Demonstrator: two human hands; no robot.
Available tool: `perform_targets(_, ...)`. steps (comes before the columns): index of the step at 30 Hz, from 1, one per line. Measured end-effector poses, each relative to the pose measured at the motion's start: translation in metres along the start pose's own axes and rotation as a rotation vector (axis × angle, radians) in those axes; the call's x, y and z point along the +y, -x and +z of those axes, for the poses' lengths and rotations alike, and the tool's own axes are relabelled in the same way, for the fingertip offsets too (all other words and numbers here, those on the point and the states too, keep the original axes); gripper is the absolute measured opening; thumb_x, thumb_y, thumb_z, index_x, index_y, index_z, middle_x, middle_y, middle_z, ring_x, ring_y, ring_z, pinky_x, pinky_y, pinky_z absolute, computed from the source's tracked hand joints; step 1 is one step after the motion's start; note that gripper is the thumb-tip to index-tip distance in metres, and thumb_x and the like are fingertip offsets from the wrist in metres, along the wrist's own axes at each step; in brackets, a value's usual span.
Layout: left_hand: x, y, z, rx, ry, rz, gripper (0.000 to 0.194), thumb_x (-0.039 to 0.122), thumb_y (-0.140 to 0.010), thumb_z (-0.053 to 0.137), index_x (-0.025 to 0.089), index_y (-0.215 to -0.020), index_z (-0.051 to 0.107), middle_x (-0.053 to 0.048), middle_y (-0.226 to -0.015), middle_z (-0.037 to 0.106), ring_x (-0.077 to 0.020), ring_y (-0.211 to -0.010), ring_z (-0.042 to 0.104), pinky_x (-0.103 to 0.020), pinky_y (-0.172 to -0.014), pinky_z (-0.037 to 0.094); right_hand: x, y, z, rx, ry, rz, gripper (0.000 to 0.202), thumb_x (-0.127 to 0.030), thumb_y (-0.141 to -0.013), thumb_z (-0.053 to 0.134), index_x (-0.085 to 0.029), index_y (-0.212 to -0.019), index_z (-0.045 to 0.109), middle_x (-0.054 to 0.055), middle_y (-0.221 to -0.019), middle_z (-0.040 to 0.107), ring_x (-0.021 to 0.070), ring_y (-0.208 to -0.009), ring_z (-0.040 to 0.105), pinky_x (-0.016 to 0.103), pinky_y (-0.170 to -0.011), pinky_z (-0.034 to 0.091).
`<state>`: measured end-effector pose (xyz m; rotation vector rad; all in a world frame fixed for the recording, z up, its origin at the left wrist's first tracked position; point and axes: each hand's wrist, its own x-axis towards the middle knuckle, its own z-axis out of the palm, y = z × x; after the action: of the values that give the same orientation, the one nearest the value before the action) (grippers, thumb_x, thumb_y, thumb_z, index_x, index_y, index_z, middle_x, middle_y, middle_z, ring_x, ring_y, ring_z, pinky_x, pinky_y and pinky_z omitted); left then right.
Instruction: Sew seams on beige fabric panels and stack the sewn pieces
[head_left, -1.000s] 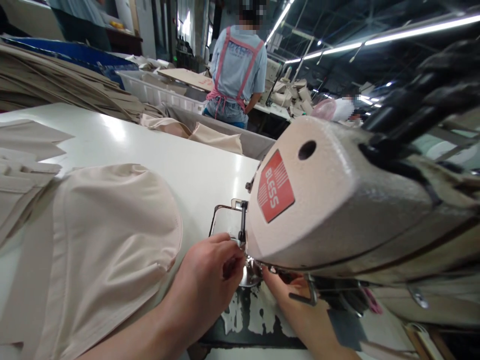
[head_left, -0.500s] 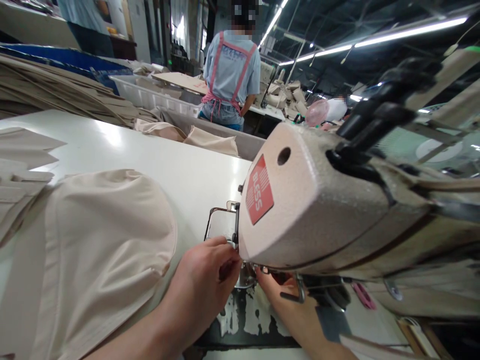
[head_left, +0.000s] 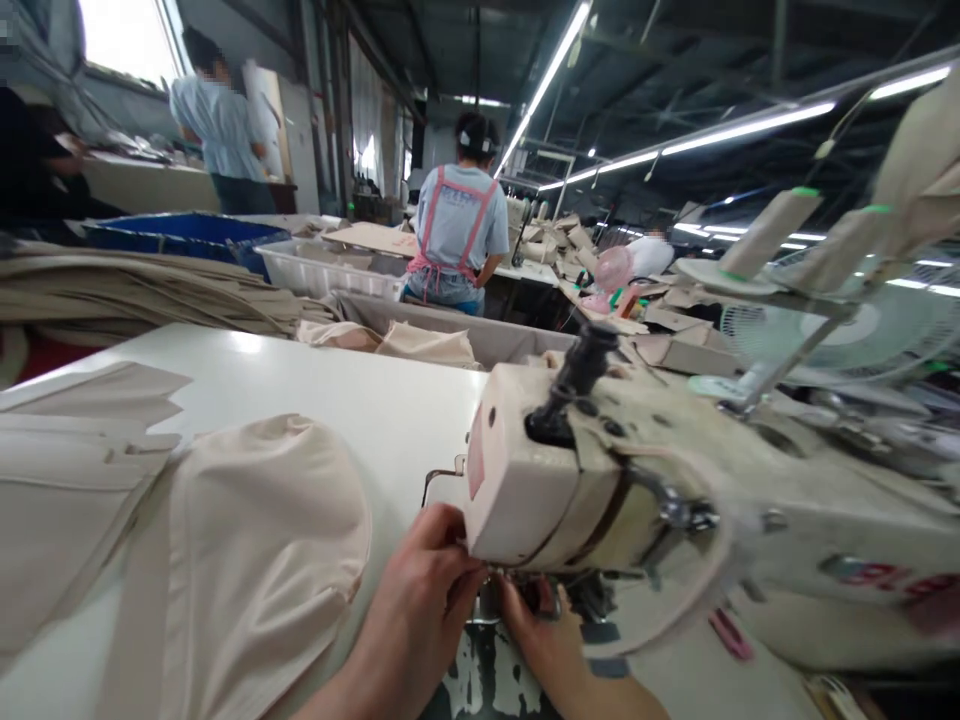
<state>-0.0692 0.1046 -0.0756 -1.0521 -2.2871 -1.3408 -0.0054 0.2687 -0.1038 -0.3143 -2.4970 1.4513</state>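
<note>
Both hands are at the needle area under the head of a beige sewing machine (head_left: 555,490). My left hand (head_left: 424,590) is closed, thumb and fingertips pinched together at the left side of the needle area; whatever they hold is hidden. From the right, my right hand (head_left: 544,645) reaches beneath the machine head, its fingers curled inward and partly covered by machine parts. A small shiny metal plate (head_left: 486,605) shows between the hands. To the left of my left hand lies a beige fabric piece (head_left: 262,540) with a rounded edge, apart from it.
More cut beige fabric (head_left: 67,500) lies at the table's left. Behind the white table (head_left: 300,375) are a fabric-filled bin (head_left: 510,345), a white crate (head_left: 330,275) and a blue bin (head_left: 180,235). A pink tool (head_left: 729,635) lies right. Several people are farther back.
The camera view has tilted up and drawn back, so more of the machine and room shows. Both hands remain at the needle area, with the left fingers still pinched.
</note>
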Motion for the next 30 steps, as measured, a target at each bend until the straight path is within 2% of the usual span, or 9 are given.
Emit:
perform_targets(3, -0.002, 0.002, 0.001, 0.051, -0.012, 0.041, 0.022, 0.015, -0.083, 0.052, 0.02, -0.071, 0.07, -0.007, -0.085, 0.063, -0.0164, -0.076, 0.062, -0.023, -0.066, 0.051, -0.011, -0.004, -0.009, 0.047, -0.199, 0.012, 0.035, -0.052, -0.072, 0.066, -0.021, -0.06, 0.058, 0.003, -0.061, 0.062, 0.0188, -0.065, 0.059, 0.032, -0.065, 0.05)
perform_targets(7, 0.005, 0.008, -0.006, 0.182, -0.067, 0.061, 0.023, 0.017, -0.087, 0.049, 0.019, -0.075, 0.069, -0.007, -0.1, 0.06, -0.0149, -0.082, 0.062, -0.021, -0.067, 0.052, -0.023, -0.002, -0.023, 0.106, -0.463, 0.088, 0.054, -0.066, -0.073, 0.058, -0.021, -0.048, 0.04, -0.003, -0.043, 0.04, 0.0114, -0.044, 0.041, 0.024, -0.044, 0.037)
perform_targets(10, 0.028, -0.002, -0.031, 0.418, -0.246, 0.229, 0.013, 0.013, -0.084, 0.06, 0.022, -0.083, 0.069, -0.003, -0.097, 0.06, -0.0143, -0.084, 0.06, -0.024, -0.077, 0.05, -0.037, 0.0, -0.032, 0.095, -0.641, 0.109, 0.057, -0.068, -0.074, 0.055, -0.022, -0.053, 0.031, -0.007, -0.046, 0.031, 0.0065, -0.041, 0.028, 0.02, -0.04, 0.029)
perform_targets(13, 0.062, -0.03, -0.064, 0.575, -0.349, 0.504, 0.026, 0.006, -0.075, 0.07, 0.022, -0.096, 0.069, -0.002, -0.098, 0.062, -0.0164, -0.091, 0.059, -0.029, -0.088, 0.046, -0.049, -0.002, -0.043, 0.094, -0.748, 0.095, 0.06, -0.07, -0.068, 0.059, -0.024, -0.058, 0.023, -0.011, -0.051, 0.02, 0.0053, -0.043, 0.013, 0.018, -0.035, 0.015)
perform_targets(15, 0.082, -0.049, -0.08, 0.512, -0.307, 0.56, 0.024, 0.006, -0.079, 0.066, 0.019, -0.098, 0.067, -0.004, -0.1, 0.061, -0.0168, -0.093, 0.058, -0.03, -0.085, 0.046, -0.053, -0.004, -0.05, 0.109, -0.775, 0.08, 0.062, -0.071, -0.066, 0.059, -0.024, -0.059, 0.02, -0.011, -0.054, 0.017, 0.006, -0.045, 0.011, 0.018, -0.036, 0.014)
perform_targets(18, 0.095, -0.058, -0.088, 0.466, -0.218, 0.496, 0.018, 0.006, -0.083, 0.06, 0.016, -0.096, 0.067, -0.005, -0.097, 0.06, -0.0146, -0.09, 0.058, -0.027, -0.079, 0.046, -0.049, -0.006, -0.059, 0.134, -0.73, 0.06, 0.057, -0.067, -0.071, 0.055, -0.023, -0.059, 0.02, -0.01, -0.055, 0.019, 0.007, -0.047, 0.014, 0.02, -0.04, 0.02)
perform_targets(21, 0.088, -0.038, -0.083, 0.492, -0.176, 0.453, 0.021, 0.003, -0.08, 0.062, 0.015, -0.098, 0.065, -0.005, -0.097, 0.06, -0.015, -0.089, 0.057, -0.028, -0.079, 0.045, -0.039, -0.006, -0.065, 0.131, -0.573, 0.038, 0.045, -0.054, -0.076, 0.054, -0.022, -0.055, 0.028, -0.008, -0.052, 0.026, 0.0082, -0.047, 0.024, 0.023, -0.046, 0.024)
perform_targets(25, 0.068, 0.0, -0.072, 0.417, -0.118, 0.35, 0.024, -0.001, -0.08, 0.061, 0.016, -0.097, 0.063, -0.004, -0.095, 0.059, -0.0149, -0.087, 0.057, -0.028, -0.075, 0.045, -0.028, -0.006, -0.074, 0.152, -0.285, -0.008, 0.03, -0.032, -0.073, 0.056, -0.021, -0.052, 0.038, -0.007, -0.049, 0.031, 0.0109, -0.051, 0.031, 0.026, -0.05, 0.019)
perform_targets(30, 0.055, 0.022, -0.065, 0.382, -0.091, 0.168, 0.017, 0.003, -0.083, 0.061, 0.017, -0.093, 0.063, -0.002, -0.09, 0.06, -0.0125, -0.082, 0.058, -0.024, -0.071, 0.044, -0.023, -0.007, -0.08, 0.19, -0.054, -0.063, 0.026, -0.028, -0.074, 0.05, -0.021, -0.053, 0.037, -0.007, -0.049, 0.033, 0.0117, -0.05, 0.034, 0.026, -0.052, 0.021)
